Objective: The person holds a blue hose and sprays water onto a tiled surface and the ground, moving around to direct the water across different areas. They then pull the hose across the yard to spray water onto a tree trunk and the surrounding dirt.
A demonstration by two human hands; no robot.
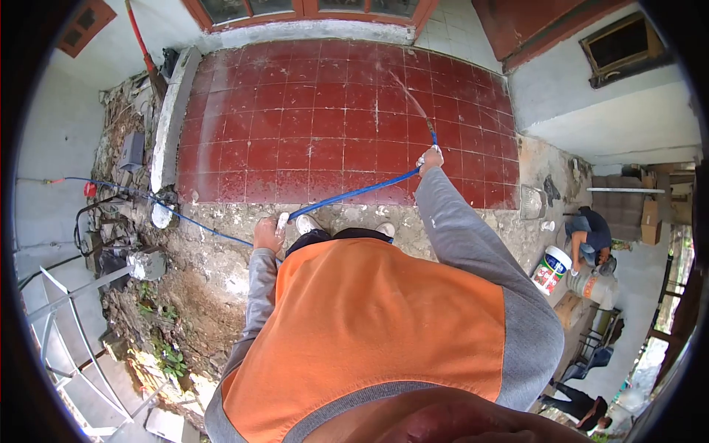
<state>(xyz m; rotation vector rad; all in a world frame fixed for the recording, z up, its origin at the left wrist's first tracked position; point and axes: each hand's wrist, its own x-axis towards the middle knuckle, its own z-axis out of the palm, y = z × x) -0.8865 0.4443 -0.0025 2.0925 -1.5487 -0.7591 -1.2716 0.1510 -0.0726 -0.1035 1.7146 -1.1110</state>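
Observation:
A blue hose (354, 190) runs across in front of my body, held in both hands. My right hand (430, 158) is wrapped round it near its nozzle end (431, 127), out over the red tiled floor (317, 118). From that end a thin stream of water (408, 94) shoots forward onto the tiles. Lower and to the left, my left hand (270, 233) is closed round the hose near my waist. Beyond it the hose goes on left toward the wall. Some tiles near the front look wet.
A broken concrete edge and rubble (199, 280) border the tiles. A pole with a red handle (140, 37) leans at the left, near a metal frame (81, 347). At right, a person (591, 235) bends near a white bucket (552, 269); another person (580, 407) is farther off.

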